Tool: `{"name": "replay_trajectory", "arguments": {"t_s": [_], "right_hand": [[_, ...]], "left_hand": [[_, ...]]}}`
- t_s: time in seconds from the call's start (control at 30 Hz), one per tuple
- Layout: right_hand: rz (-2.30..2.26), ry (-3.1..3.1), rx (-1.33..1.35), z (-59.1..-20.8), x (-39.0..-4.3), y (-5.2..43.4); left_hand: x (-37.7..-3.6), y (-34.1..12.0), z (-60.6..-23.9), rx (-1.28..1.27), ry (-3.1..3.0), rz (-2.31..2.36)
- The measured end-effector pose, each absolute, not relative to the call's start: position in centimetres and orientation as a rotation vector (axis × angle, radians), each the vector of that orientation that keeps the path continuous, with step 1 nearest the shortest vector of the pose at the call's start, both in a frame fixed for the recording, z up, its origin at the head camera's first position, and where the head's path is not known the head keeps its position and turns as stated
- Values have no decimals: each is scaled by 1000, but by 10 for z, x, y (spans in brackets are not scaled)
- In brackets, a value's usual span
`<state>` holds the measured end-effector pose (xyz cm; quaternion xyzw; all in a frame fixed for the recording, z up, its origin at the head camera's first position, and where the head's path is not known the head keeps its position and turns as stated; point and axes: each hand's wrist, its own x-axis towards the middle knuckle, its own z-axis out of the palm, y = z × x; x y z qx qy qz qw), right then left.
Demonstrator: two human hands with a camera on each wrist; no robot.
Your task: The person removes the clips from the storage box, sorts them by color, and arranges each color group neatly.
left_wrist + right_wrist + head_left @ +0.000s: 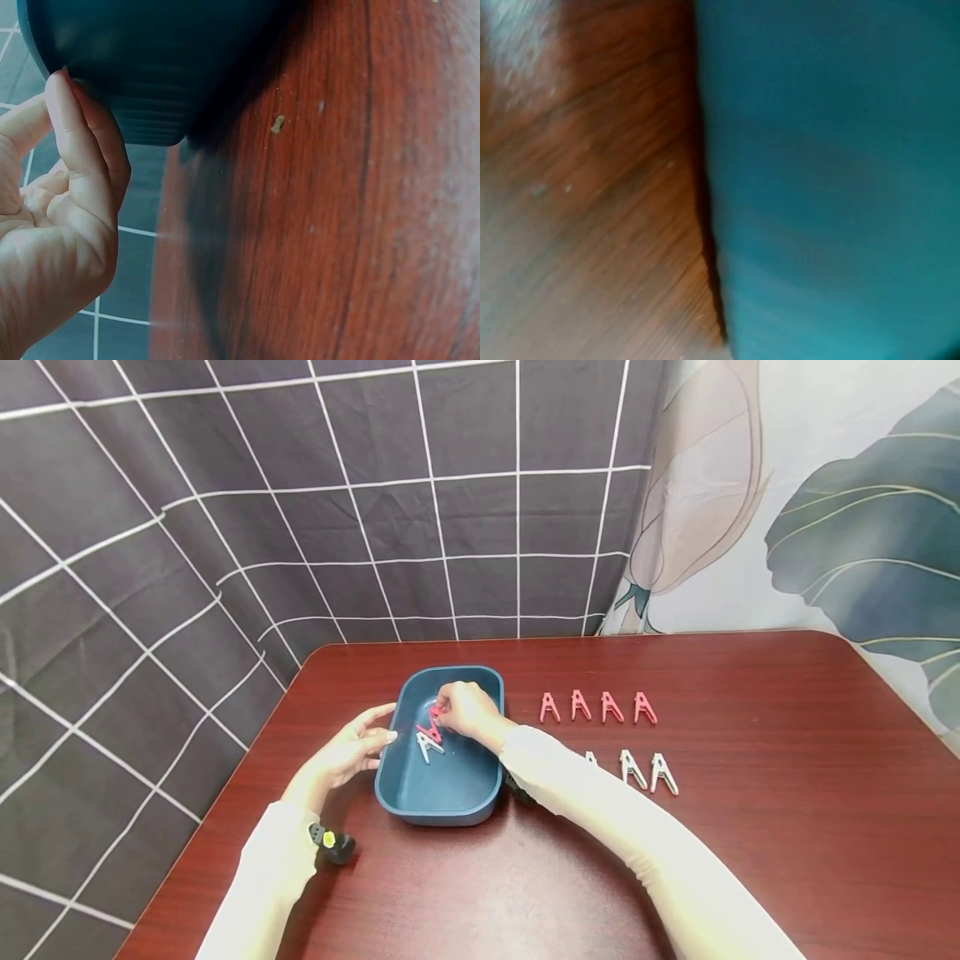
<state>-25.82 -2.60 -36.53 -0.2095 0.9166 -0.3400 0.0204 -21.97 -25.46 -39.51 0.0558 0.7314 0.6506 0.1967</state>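
Blue tray: pink clip, white clip.

Checked cloth and leaf-print curtain

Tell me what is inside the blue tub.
Inside the blue oblong plastic tub lie a white clothes peg and a pink clothes peg, which the right hand pinches. The hand covers the tub's far corner, so anything beneath it is hidden.
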Motion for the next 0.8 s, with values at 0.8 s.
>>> {"name": "replay_trajectory", "arguments": {"t_s": [0.8], "right_hand": [[-1293, 2854, -746, -338, -241, 9]], "left_hand": [[-220, -256, -394, 177, 2014, 1846]]}}
